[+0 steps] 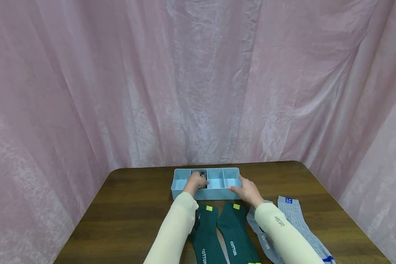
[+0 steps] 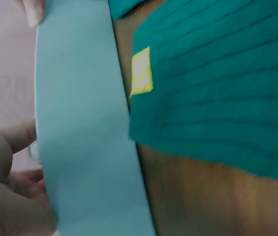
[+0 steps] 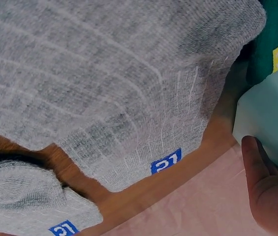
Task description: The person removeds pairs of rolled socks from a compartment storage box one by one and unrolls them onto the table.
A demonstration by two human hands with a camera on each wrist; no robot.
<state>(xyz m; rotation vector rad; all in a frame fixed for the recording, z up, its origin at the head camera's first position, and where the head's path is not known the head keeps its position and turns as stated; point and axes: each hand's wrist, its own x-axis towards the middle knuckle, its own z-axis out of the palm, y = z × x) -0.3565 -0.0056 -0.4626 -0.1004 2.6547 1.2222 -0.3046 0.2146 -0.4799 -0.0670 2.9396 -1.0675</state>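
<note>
Box [image 1: 206, 194] lies toward the table's far edge, long axis running left to right, its compartments facing up. Nearest us, two green socks [image 1: 232, 225] point toward it across the table [image 1: 135, 205]; right of them are grey socks [image 1: 293, 214], partly hidden by the right sleeve [image 1: 285, 229]. On these we see two blue tags [image 3: 166, 161] in the right wrist view, only one upper tag from the head. The left wrist view shows us a plain near wall; the head view shows four compartments. The right hand [image 1: 247, 190] grips the box's right end. The left hand [image 1: 195, 180] reaches into the second compartment from left, at a dark thing [image 1: 203, 174]; we cannot tell whether it is clamped. Beyond hangs a pink curtain [image 1: 201, 91].
</note>
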